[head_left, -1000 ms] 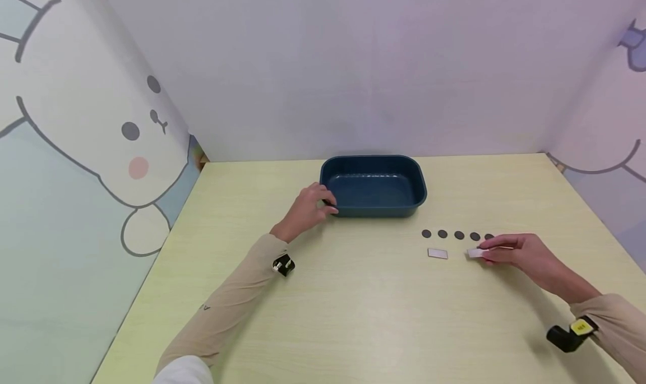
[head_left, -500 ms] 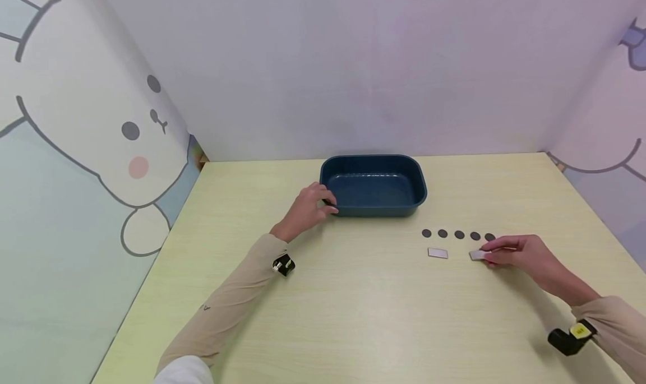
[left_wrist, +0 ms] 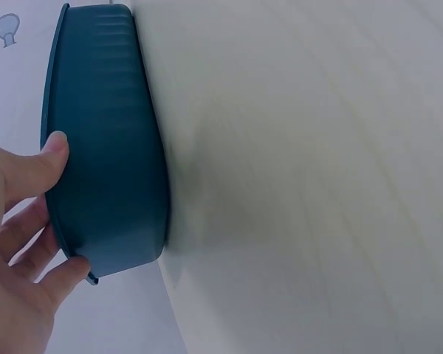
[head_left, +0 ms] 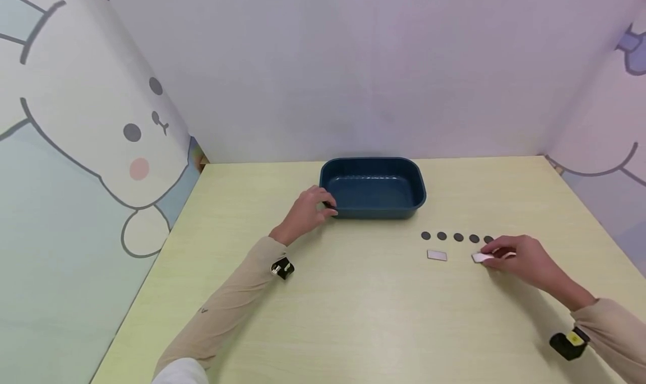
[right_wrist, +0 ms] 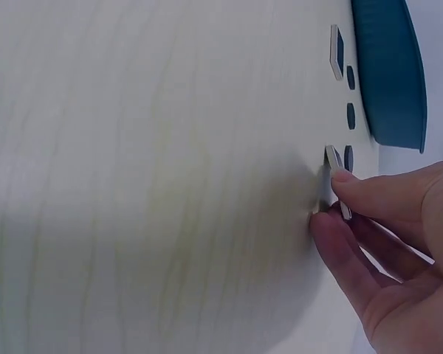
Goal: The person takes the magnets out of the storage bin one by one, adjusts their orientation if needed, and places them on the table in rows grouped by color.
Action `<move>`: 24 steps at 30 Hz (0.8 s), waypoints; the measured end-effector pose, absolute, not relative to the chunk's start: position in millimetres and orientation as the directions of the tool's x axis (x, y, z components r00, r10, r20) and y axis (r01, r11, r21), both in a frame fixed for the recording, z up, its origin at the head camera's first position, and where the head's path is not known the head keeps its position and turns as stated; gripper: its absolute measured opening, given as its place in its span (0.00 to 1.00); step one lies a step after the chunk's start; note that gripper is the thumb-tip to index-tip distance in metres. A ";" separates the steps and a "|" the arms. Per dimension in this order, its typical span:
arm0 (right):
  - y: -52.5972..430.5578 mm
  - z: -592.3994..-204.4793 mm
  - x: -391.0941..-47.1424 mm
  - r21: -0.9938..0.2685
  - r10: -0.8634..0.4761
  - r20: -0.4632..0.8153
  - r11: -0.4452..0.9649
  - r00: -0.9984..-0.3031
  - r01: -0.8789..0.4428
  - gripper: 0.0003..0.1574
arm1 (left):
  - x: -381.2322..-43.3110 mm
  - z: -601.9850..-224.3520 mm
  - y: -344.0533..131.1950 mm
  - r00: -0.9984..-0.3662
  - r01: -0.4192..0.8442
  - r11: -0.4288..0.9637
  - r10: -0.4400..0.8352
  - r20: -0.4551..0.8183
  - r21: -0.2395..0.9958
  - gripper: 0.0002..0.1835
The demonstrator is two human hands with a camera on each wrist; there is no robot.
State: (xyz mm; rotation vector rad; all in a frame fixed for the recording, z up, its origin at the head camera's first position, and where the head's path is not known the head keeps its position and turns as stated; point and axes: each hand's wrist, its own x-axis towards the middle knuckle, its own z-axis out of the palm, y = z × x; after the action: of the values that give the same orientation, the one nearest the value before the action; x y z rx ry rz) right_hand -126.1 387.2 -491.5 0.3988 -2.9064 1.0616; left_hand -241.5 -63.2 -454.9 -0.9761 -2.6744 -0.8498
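A dark blue rectangular tray point(head_left: 373, 193) stands toward the back of the table. My left hand point(head_left: 305, 213) holds its near left corner; in the left wrist view the thumb point(left_wrist: 55, 151) lies over the rim against the outer wall. At the right, my right hand point(head_left: 527, 260) pinches a small flat rectangular piece point(head_left: 479, 257) between thumb and fingers, low over the table. In the right wrist view this thin piece point(right_wrist: 332, 158) is tilted, its lower part partly hidden by the thumb. A second such piece point(head_left: 437, 255) lies flat to its left.
Several small dark discs point(head_left: 458, 237) lie in a row behind the rectangular pieces, the rightmost close by my right fingertips. A pale wall point(head_left: 373, 70) rises behind the tray, and printed panels point(head_left: 101, 148) flank the light wooden table point(head_left: 373, 305).
My right hand has shifted slightly, bringing the rectangular piece a little right and lower toward the table. The left hand stays on the tray's corner.
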 end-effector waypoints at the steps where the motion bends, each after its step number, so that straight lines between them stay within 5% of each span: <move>1: 387.3 -491.7 -126.0 -0.620 -0.241 0.125 0.738 -0.962 -0.266 0.12 | -240.7 -455.1 -63.2 -0.774 0.632 0.627 0.535 0.338 0.456 0.04; 15: 382.2 -495.8 -127.4 -0.549 -0.296 0.230 0.747 -0.927 -0.375 0.14 | -232.4 -458.0 -64.3 -0.772 0.635 0.618 0.491 0.403 0.464 0.04; 24: 380.4 -500.3 -127.0 -0.531 -0.336 0.275 0.728 -0.901 -0.434 0.16 | -218.4 -461.2 -70.0 -0.770 0.633 0.617 0.445 0.456 0.467 0.15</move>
State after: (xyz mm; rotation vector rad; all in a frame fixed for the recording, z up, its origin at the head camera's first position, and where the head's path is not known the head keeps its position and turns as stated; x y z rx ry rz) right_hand -127.0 380.4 -500.3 0.6217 -2.7696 0.9107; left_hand -218.4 -70.0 -461.2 -0.8741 -2.5482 -0.9045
